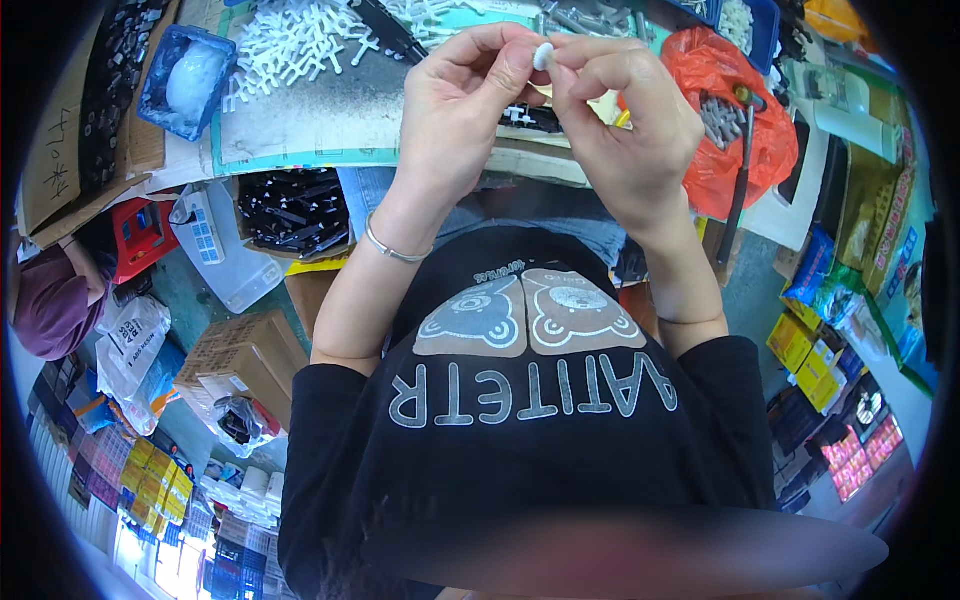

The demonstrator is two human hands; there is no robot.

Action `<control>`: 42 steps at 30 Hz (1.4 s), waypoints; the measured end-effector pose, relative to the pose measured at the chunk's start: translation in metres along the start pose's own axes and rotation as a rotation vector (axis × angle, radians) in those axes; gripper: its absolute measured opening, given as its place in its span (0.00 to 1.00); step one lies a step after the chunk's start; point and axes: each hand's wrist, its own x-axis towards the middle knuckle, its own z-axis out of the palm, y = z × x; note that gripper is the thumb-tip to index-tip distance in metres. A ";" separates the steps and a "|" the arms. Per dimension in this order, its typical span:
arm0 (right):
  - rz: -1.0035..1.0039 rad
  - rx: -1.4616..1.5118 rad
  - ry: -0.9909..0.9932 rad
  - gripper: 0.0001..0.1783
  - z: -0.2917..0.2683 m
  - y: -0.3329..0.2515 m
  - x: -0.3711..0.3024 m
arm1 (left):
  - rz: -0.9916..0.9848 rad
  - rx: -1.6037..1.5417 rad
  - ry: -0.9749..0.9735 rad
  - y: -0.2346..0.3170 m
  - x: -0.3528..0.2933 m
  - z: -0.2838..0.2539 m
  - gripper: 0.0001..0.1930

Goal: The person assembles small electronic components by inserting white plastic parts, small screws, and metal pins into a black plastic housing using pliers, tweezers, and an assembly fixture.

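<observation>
Black printed shirt fills the bottom of the head view, soft knit, sleeves pushed up. Thin metal bangle on left wrist. Left hand and right hand meet above the bench edge, fingertips of both pinched on one small white rounded plastic piece; remaining fingers curled in. Piece sits between both thumbs and forefingers, raised over the worn cutting mat. Heap of white cross-shaped plastic parts on the mat, upper left. Blue tray beside it. Orange plastic bag of grey cylindrical metal pieces just right of right hand. Box of black strip parts under the bench, left.
</observation>
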 end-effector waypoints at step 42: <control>-0.231 -0.071 0.004 0.05 0.017 0.057 -0.069 | 0.696 1.709 -0.199 -0.035 -0.036 -0.041 0.12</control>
